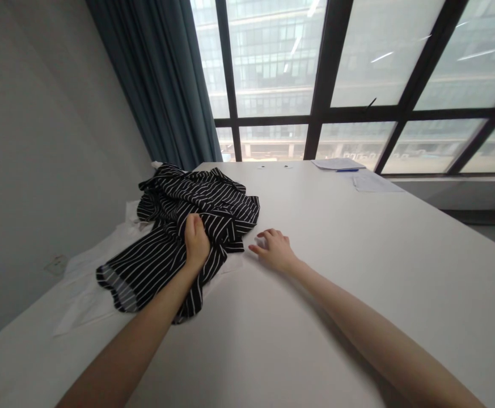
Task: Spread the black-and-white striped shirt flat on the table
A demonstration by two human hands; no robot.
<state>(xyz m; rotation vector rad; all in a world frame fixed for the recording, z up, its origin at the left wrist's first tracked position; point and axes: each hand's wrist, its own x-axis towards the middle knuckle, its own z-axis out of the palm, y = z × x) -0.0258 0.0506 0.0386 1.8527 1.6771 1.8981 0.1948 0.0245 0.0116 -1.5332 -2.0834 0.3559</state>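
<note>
The head-worn camera faces forward and down along the smooth white tabletop (336, 243) toward the dark-framed glass window (273, 62), with the bare left hand (197, 242) and bare right hand (275, 250) at near range.

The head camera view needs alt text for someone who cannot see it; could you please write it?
A person's left hand grips a crumpled black-and-white striped garment on a white table, while the right hand is open beside the garment. Behind are a blue curtain and large windows.
</note>
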